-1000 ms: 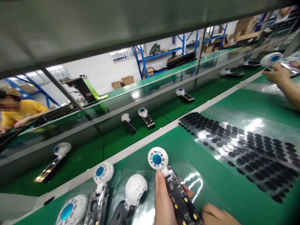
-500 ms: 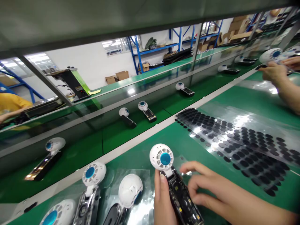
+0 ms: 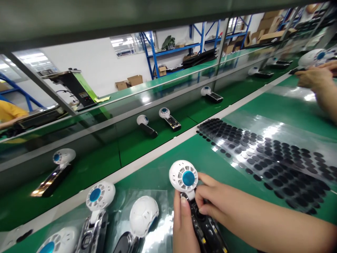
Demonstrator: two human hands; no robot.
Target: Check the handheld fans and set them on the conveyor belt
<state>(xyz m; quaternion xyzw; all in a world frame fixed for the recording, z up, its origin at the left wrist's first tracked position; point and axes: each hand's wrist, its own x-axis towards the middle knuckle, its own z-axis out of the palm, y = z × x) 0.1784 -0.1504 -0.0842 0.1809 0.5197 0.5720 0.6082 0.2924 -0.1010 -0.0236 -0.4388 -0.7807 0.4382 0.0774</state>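
Right of the right hand [image 3: 213, 195], the clear plastic sheet of black discs [image 3: 263, 149] could catch on the right forearm [image 3: 268, 219] close beside it. The white round-headed, blue-centred, black-handled device [image 3: 181, 175] between both hands could twist if pushed sideways, since only the left hand [image 3: 185, 228] clearly grips it; the right's bent fingers touch its handle, any pinch hidden

Grn bench [image 3: 151, 177]: blk-dot sheets [image 3: 263, 164] R, wht-head units [image 3: 104, 191] L.

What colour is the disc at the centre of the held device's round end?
Blue: the disc on the held device shows best in the head view.
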